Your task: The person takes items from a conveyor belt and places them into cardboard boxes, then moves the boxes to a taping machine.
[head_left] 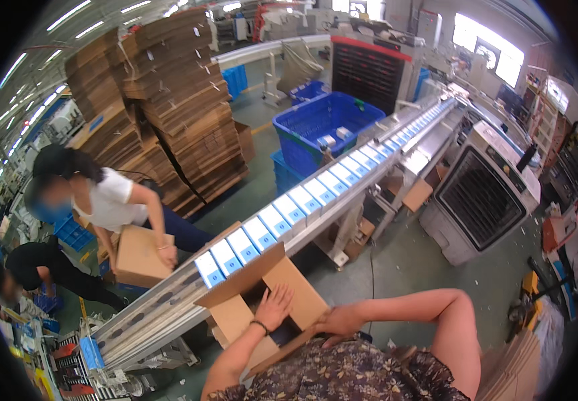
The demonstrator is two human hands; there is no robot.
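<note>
Our left hand, fingers spread, lies over the open carton, nearer the row of boxes slanting away rightward beyond it than our right hand, whose grip we cannot tell.

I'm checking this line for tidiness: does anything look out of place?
Yes: what look like two small boxes lie loose and askew in the blue basket, unlike the neat row of boxes on the conveyor. The open carton shows no obvious damage.
</note>
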